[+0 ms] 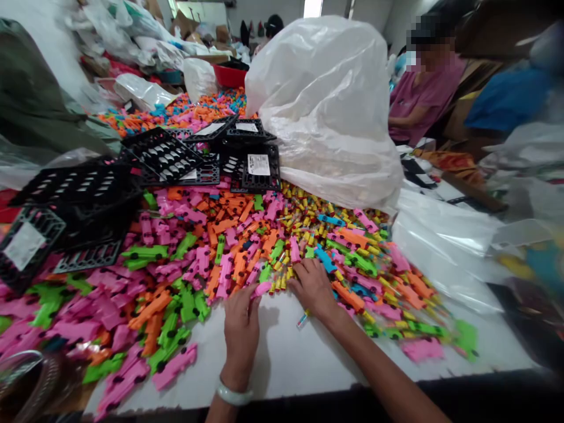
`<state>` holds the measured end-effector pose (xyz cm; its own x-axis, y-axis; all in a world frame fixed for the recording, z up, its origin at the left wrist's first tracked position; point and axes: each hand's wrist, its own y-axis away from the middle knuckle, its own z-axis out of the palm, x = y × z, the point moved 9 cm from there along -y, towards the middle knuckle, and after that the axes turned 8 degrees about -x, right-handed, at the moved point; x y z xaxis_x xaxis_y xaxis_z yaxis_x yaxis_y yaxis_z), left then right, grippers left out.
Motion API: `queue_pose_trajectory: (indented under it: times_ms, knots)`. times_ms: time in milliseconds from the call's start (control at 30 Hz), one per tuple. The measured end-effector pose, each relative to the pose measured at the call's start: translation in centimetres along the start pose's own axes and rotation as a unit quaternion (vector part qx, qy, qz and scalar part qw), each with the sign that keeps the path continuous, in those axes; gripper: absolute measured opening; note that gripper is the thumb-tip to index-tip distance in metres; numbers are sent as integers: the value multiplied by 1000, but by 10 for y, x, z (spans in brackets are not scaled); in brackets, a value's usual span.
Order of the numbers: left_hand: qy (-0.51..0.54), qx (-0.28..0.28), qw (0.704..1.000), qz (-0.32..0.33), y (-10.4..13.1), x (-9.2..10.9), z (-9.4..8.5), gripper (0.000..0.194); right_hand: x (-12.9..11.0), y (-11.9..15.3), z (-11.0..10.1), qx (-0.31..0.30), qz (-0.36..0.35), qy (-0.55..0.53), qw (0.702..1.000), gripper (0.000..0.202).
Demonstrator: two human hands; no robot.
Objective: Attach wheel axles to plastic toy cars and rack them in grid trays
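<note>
My left hand (241, 320), with a pale bracelet (233, 395) at its wrist, is closed on a pink toy car (263, 288) that sticks out past the thumb and fingertips. To its right, my right hand (314, 286) reaches into the pile with curled fingers. Its fingertips are beside small yellow-capped tubes (282, 276); whatever they grip is hidden. A blue toy car (325, 258) lies just beyond the right knuckles. One loose tube (302, 319) rests on the white tabletop (273, 358) below the right hand.
Pink, orange and green toy cars (145, 252) heap up on the left. Black plastic trays (176, 155) are stacked behind them. A large translucent bag (326, 111) stands at the back centre. Mixed cars and tubes (374, 276) spread rightward. Another person (425, 100) sits at the back right.
</note>
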<state>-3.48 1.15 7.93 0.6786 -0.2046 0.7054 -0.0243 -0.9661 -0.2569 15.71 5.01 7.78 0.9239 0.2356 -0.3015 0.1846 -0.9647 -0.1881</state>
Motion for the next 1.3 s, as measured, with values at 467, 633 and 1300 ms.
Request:
queue_pose_trajectory:
  times_ms: [467, 633, 1300]
  knots:
    - [368, -125, 886, -254, 31, -8, 31, 38, 6, 26, 4, 22, -4, -339, 941, 12]
    - [434, -119, 855, -259, 27, 3, 48, 42, 1, 35, 21, -32, 91, -583, 807, 24]
    - [437, -93, 856, -258, 41, 15, 50, 31, -25, 54, 22, -96, 116, -608, 779, 29]
